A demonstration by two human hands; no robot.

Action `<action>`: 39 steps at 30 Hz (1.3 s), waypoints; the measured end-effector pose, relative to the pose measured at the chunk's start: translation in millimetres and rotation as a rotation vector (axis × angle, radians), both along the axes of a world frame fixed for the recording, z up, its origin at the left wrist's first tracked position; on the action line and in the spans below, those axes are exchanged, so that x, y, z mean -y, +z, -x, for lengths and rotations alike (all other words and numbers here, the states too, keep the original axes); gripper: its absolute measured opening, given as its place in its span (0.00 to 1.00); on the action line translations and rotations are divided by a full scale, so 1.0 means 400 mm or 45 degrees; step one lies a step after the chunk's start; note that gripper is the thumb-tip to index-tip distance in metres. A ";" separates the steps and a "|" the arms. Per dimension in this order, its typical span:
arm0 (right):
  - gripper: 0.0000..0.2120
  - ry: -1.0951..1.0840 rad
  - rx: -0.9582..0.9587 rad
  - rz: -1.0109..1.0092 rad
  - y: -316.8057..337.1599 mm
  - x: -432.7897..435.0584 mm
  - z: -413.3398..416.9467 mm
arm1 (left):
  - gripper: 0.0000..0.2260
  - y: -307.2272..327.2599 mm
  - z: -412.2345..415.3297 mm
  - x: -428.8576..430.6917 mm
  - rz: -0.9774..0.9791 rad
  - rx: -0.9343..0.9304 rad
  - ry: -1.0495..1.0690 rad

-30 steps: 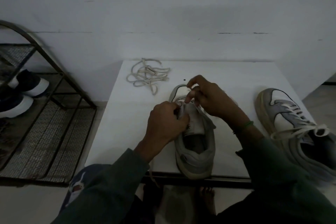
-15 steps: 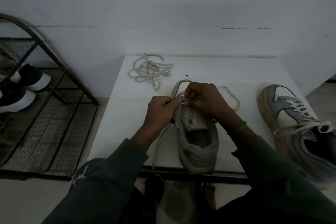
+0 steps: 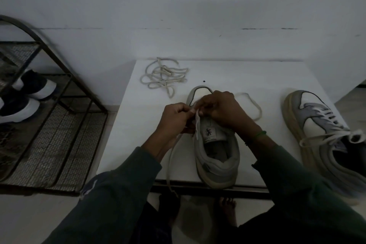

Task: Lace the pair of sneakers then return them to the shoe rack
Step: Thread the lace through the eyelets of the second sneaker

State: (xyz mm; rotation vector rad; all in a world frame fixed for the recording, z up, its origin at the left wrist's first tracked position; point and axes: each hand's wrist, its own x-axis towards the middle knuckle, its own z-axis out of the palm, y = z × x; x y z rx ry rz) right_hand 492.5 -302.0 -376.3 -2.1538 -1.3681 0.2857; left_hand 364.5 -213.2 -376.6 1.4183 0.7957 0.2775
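A grey sneaker (image 3: 216, 156) stands on the white table (image 3: 247, 77), heel toward me, toe pointing away. Its lace (image 3: 172, 156) runs from the eyelets down over the table's front edge on the left, and another stretch loops out to the right. My left hand (image 3: 174, 117) pinches the lace at the shoe's left eyelets. My right hand (image 3: 221, 110) lies over the tongue with its fingertips pinching the lace at the same spot. A second, laced sneaker (image 3: 324, 138) lies at the table's right edge.
A loose tangled lace (image 3: 164, 76) lies at the table's far left. A black metal shoe rack (image 3: 51, 125) stands on the floor to the left, with dark, white-soled shoes (image 3: 33, 85) on it. A white wall rises behind the table. My bare feet show under it.
The left hand let go of the tongue and shifted to the left eyelets. The lace now hangs over the table's front edge. The right hand dropped lower onto the tongue.
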 end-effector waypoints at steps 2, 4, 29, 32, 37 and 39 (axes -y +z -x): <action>0.10 -0.004 0.084 0.078 0.005 0.000 -0.002 | 0.08 -0.008 -0.008 0.011 -0.167 -0.044 0.016; 0.08 -0.017 0.131 0.120 0.010 0.006 -0.007 | 0.11 -0.003 -0.014 0.007 -0.252 0.004 0.178; 0.06 -0.134 0.093 0.268 0.016 0.010 -0.020 | 0.08 0.037 0.068 -0.177 0.530 1.041 0.598; 0.07 -0.136 0.079 0.267 0.017 0.006 -0.020 | 0.15 0.027 0.095 -0.207 0.527 0.824 0.889; 0.08 -0.136 0.057 0.276 0.019 0.004 -0.016 | 0.02 0.026 0.033 -0.140 -0.388 0.029 0.375; 0.08 -0.133 0.064 0.273 0.020 0.004 -0.016 | 0.12 -0.008 0.013 -0.109 -0.725 -0.098 -0.076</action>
